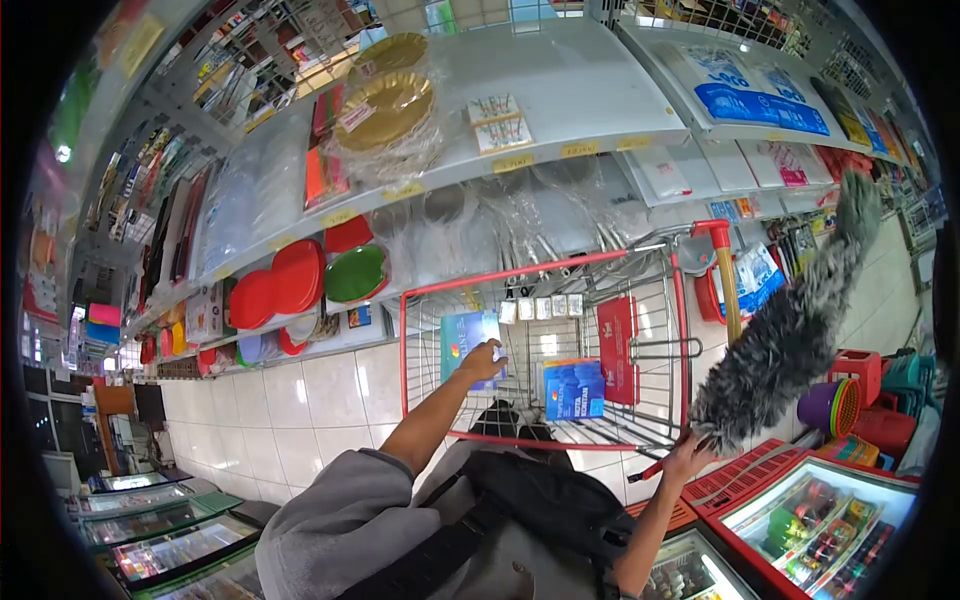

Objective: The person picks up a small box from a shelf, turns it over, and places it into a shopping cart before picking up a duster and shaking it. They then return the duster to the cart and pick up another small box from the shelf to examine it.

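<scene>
My left hand [483, 361] reaches into the red-rimmed wire shopping cart [543, 270]. Its fingers curl around the right edge of a teal-and-blue pack [462, 335] at the cart's left end. My right hand [690, 457] is closed around the handle of a grey fluffy duster [780, 350], beside the cart's right rim. The duster's head slants up and to the right. Also in the cart are a blue pack of note books [574, 389] and several small white boxes [542, 307] in a row. A red panel [618, 350] stands at the cart's right side.
Shelves ahead carry gold plates [385, 110], red plates [290, 285], a green plate [356, 274] and wrapped ladles [510, 205]. At the right are a glass-topped freezer [815, 525] and stacked plastic baskets [830, 408]. More display cases [170, 535] line the lower left.
</scene>
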{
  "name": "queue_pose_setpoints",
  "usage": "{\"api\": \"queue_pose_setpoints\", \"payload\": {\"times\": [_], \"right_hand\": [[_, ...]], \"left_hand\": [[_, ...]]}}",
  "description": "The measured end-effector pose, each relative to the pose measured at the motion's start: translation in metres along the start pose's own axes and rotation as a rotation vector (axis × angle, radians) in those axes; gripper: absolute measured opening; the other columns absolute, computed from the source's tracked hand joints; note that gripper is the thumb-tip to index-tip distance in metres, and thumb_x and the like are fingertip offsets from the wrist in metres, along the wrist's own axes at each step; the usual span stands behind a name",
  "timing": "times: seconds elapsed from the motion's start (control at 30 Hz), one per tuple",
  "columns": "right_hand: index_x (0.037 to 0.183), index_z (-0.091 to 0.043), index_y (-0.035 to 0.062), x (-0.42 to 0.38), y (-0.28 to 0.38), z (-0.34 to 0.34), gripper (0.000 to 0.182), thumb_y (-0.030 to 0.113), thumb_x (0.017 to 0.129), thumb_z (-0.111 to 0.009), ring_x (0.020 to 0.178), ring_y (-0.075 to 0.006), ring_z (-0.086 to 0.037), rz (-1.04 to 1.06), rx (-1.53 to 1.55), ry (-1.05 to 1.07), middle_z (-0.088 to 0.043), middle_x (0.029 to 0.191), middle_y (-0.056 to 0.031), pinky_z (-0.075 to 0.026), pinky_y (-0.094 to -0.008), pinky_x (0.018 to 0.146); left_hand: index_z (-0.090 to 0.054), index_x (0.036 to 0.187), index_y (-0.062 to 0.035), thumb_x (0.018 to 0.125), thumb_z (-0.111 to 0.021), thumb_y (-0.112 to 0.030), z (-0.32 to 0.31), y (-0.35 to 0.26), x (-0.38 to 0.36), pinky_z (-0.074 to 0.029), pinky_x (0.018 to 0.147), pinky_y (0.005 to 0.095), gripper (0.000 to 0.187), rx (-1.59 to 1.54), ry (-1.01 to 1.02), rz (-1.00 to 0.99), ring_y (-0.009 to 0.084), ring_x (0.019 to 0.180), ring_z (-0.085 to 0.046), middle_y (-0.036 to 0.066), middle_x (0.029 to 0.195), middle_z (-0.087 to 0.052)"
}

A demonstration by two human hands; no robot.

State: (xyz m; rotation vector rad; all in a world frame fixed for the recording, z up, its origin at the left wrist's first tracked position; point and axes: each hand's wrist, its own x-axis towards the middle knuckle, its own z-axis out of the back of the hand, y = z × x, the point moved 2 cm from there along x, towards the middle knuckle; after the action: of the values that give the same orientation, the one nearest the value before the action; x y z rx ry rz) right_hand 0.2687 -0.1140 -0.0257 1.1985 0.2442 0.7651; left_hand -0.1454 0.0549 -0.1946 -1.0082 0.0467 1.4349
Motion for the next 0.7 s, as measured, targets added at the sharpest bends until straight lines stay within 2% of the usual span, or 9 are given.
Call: {"api": "queue_pose_setpoints", "payload": {"times": [0.1,0.23,0.3,0.33,0.43,0.47,0.5,0.57,0.7], "right_hand": [[0.082,-0.055,-0.0081,0.000,0.017,-0.001,0.026,0.016,0.090,-0.049,0.057,-0.0260,-0.049,0.257,-0.513,-0.089,-0.055,0.070,-0.0150,-0.037,-0.0380,0.052],[0.087,-0.057,-0.0075,-0.008,0.001,0.009,0.021,0.012,0.087,-0.050,0.075,-0.0444,-0.051,0.008,-0.534,-0.075,-0.059,0.084,-0.0257,-0.039,-0.0465,0.065],[0.094,-0.056,-0.0061,-0.019,0.010,0.008,0.017,0.008,0.085,-0.051,0.078,-0.0449,-0.051,0.596,-1.205,-0.125,-0.058,0.092,-0.0281,-0.038,-0.0494,0.067],[0.100,-0.053,-0.0064,-0.024,0.012,0.004,0.020,0.006,0.084,-0.052,0.078,-0.0470,-0.050,0.617,-1.390,-0.133,-0.056,0.095,-0.0306,-0.038,-0.0515,0.066],[0.098,-0.050,-0.0088,-0.033,-0.001,0.017,0.023,0.010,0.086,-0.054,0.078,-0.0468,-0.049,0.543,-1.351,-0.070,-0.053,0.087,-0.0282,-0.036,-0.0537,0.066],[0.099,-0.049,-0.0093,-0.034,0.000,0.015,0.024,0.011,0.087,-0.051,0.083,-0.0443,-0.050,0.497,-1.404,-0.049,-0.052,0.093,-0.0287,-0.038,-0.0532,0.072],[0.100,-0.049,-0.0098,-0.035,0.007,0.013,0.025,0.012,0.087,-0.048,0.088,-0.0417,-0.051,0.453,-1.457,-0.026,-0.052,0.099,-0.0291,-0.040,-0.0526,0.077],[0.097,-0.048,-0.0106,-0.030,0.003,0.025,0.027,0.015,0.091,-0.046,0.077,-0.0343,-0.051,-0.273,-0.575,-0.047,-0.053,0.090,-0.0260,-0.042,-0.0453,0.070],[0.070,-0.045,-0.0072,-0.025,-0.024,0.036,0.040,0.022,0.096,-0.048,0.053,-0.0159,-0.036,-0.080,-0.415,-0.176,-0.047,0.061,-0.0119,-0.034,-0.0350,0.049]], "left_hand": [[-0.040,0.129,-0.0097,0.079,-0.064,-0.036,0.005,-0.006,0.045,-0.044,0.094,0.0430,0.061,0.074,-0.062,0.060,0.0374,0.111,-0.053,0.023,0.118,-0.053],[-0.037,0.129,-0.0010,0.079,-0.064,-0.035,-0.008,0.005,0.115,-0.043,0.096,0.0434,0.066,0.055,-0.171,0.183,0.0393,0.115,-0.049,0.024,0.123,-0.050],[-0.036,0.129,0.0024,0.080,-0.064,-0.035,-0.016,0.011,0.146,-0.043,0.096,0.0430,0.068,-0.040,-0.182,0.229,0.0395,0.116,-0.048,0.025,0.124,-0.049],[-0.036,0.128,0.0058,0.080,-0.063,-0.035,-0.022,0.015,0.158,-0.043,0.097,0.0426,0.069,-0.139,-0.231,0.276,0.0396,0.117,-0.047,0.026,0.125,-0.048],[-0.035,0.127,0.0084,0.079,-0.065,-0.033,-0.060,0.050,0.207,-0.044,0.095,0.0425,0.069,-0.073,-0.139,0.334,0.0425,0.115,-0.047,0.030,0.123,-0.047],[-0.034,0.128,0.0073,0.080,-0.064,-0.032,-0.076,0.057,0.216,-0.044,0.095,0.0421,0.069,0.139,-0.301,0.239,0.0447,0.114,-0.046,0.032,0.125,-0.043],[-0.034,0.128,0.0066,0.082,-0.061,-0.029,-0.051,0.023,0.194,-0.043,0.095,0.0429,0.065,-0.084,-0.297,0.403,0.0437,0.116,-0.045,0.029,0.128,-0.040],[-0.034,0.129,0.0046,0.083,-0.058,-0.024,-0.043,0.004,0.186,-0.043,0.095,0.0460,0.059,-0.158,-0.371,0.545,0.0412,0.116,-0.044,0.025,0.130,-0.038],[-0.039,0.128,0.0011,0.086,-0.052,-0.022,-0.047,-0.004,0.186,-0.043,0.092,0.0481,0.049,-0.090,-0.359,0.628,0.0375,0.115,-0.046,0.020,0.128,-0.042]]}}
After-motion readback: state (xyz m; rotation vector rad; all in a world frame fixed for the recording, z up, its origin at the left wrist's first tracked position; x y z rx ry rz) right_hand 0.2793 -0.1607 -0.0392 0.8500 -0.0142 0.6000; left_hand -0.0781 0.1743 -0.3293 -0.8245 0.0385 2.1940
